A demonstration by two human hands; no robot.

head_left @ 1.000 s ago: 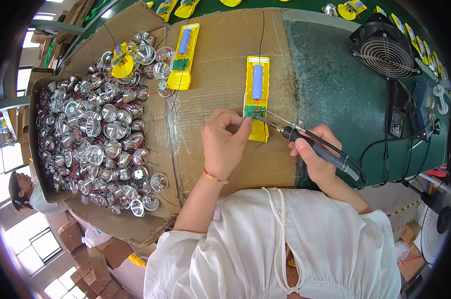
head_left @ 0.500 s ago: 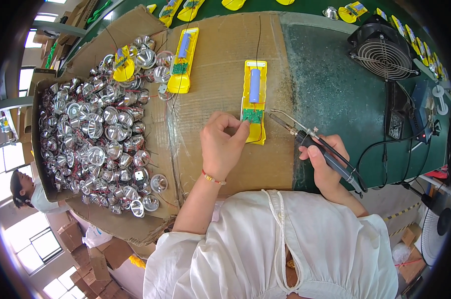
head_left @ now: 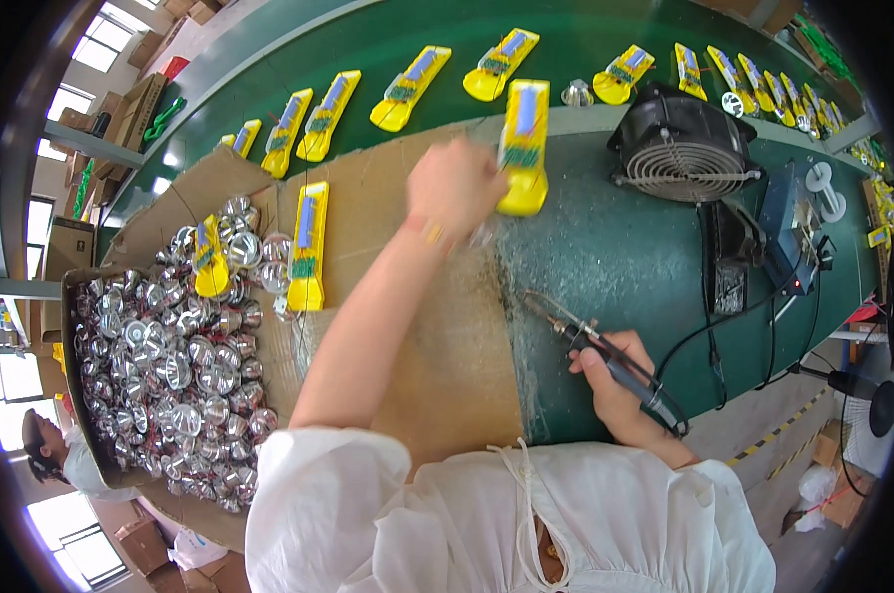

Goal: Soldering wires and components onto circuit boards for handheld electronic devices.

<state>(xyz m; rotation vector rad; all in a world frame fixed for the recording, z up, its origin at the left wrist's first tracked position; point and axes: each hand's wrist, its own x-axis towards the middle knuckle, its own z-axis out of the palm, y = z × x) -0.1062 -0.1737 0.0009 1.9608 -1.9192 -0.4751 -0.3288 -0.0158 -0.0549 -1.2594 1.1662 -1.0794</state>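
Observation:
Out over the far edge of the cardboard, my left hand [head_left: 457,188] is closed on the left side of a yellow flashlight housing [head_left: 522,183]. A blue cylindrical battery and a green circuit board sit inside that housing; hand and housing are slightly blurred. Closed around a soldering iron [head_left: 654,400], my right hand [head_left: 617,383] stays low over the green tabletop. The iron's bare tip points up and left, apart from the housing. Another yellow housing [head_left: 309,237] lies on the cardboard, left of my left arm.
A cardboard box [head_left: 69,326] of shiny reflectors [head_left: 185,371] stands at left, one yellow housing [head_left: 208,259] on top. More housings [head_left: 409,89] line the green surface [head_left: 358,153] at the back. A black fan [head_left: 686,158] and a blue soldering station [head_left: 788,232] with cables stand right.
My left hand has carried the yellow housing from the cardboard away from me toward the back row. The right hand still holds the soldering iron. The view has shifted, showing more of the back row.

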